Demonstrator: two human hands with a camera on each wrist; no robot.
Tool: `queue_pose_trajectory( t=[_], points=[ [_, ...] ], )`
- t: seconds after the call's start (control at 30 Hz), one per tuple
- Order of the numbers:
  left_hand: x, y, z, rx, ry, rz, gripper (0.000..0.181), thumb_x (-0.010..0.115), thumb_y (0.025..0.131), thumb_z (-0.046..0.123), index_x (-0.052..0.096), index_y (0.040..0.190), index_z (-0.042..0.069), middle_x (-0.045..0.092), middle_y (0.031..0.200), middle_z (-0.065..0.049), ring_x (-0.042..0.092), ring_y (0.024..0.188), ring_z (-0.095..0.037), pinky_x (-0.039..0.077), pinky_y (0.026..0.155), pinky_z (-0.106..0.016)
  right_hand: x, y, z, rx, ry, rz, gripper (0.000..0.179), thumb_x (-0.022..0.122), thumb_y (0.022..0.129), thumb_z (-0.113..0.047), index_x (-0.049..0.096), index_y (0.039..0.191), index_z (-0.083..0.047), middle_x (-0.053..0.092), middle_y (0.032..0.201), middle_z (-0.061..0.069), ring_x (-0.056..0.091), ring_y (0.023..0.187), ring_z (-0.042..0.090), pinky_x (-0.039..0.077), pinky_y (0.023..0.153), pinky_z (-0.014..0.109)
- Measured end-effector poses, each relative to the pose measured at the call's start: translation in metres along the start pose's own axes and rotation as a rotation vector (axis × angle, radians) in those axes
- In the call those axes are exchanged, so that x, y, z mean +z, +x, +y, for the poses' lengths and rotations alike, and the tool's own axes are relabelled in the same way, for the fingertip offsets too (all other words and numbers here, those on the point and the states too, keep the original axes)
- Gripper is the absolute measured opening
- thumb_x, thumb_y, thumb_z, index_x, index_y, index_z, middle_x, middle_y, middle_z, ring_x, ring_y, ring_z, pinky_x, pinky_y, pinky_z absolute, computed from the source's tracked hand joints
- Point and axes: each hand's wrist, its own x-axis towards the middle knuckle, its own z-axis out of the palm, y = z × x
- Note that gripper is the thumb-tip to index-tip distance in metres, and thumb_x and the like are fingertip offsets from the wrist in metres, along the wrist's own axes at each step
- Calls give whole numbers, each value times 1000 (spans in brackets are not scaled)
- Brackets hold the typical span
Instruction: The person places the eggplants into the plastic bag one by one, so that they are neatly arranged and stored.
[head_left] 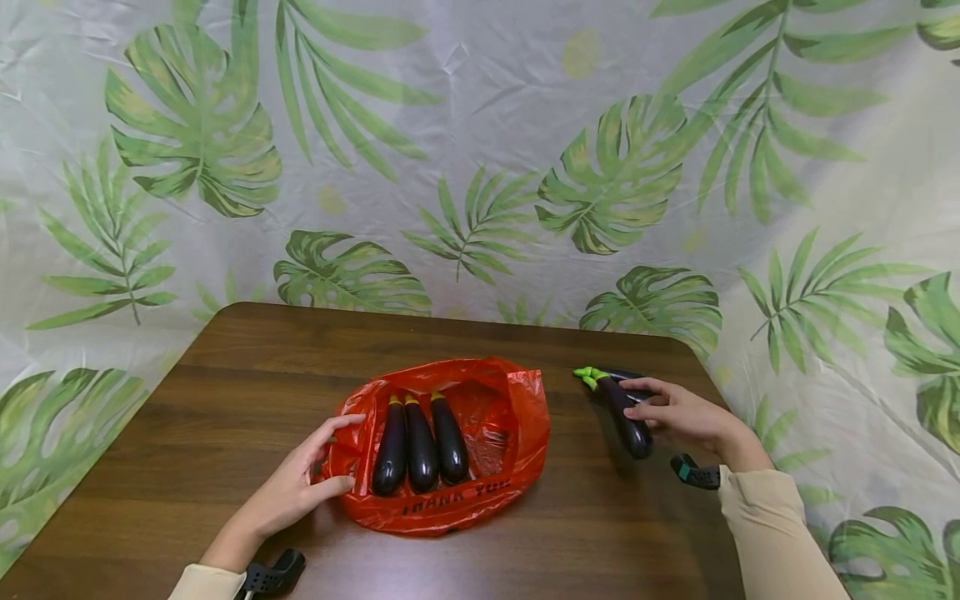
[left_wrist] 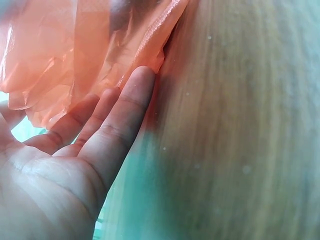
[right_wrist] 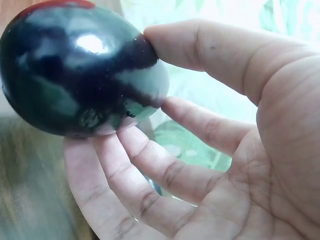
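A red plastic bag (head_left: 531,442) lies open-mouthed on the table, with dark print on its front. Inside it three dark purple eggplants (head_left: 422,454) lie side by side, yellowish ends pointing away. My left hand (head_left: 300,479) touches the bag's left side, its fingers mostly straight against the plastic (left_wrist: 55,55) in the left wrist view. To the right, my right hand (head_left: 678,412) holds an eggplant (head_left: 626,421) with a green stem between thumb and fingers. The right wrist view shows the rounded end of this eggplant (right_wrist: 80,70) up close. Another eggplant (head_left: 637,377) lies just behind, partly hidden.
The brown wooden table (head_left: 247,375) has rounded far corners. A leaf-patterned cloth (head_left: 480,150) hangs behind it and along the sides. Each wrist wears a dark device, one at the left wrist (head_left: 277,575) and one at the right (head_left: 697,473).
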Motion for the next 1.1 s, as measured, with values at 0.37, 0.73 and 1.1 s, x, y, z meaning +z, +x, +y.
queue_pose_trajectory(
  t=[0.37,0.73,1.1],
  points=[
    [0,0,1,-4,2,1,67,71,97,10,42,158,8,54,148,-25,67,121,-18,61,91,-29,-3,-1,-17,-3,-36,37,74,66,108,-29,27,167,-7,51,144,24,59,103,20,59,86,40],
    [0,0,0,-6,0,-2,67,71,97,9,42,158,7,54,148,-25,67,121,-19,61,91,-29,-3,-2,-36,-52,-67,53,74,63,110,-30,24,169,-8,48,154,32,60,115,26,60,93,42],
    [0,0,2,-12,9,-1,67,71,97,10,43,158,9,54,149,-23,66,122,-20,61,92,-29,0,-1,-63,-84,-62,61,74,63,110,-30,23,170,-11,44,159,33,58,137,43,61,94,40]
  ],
)
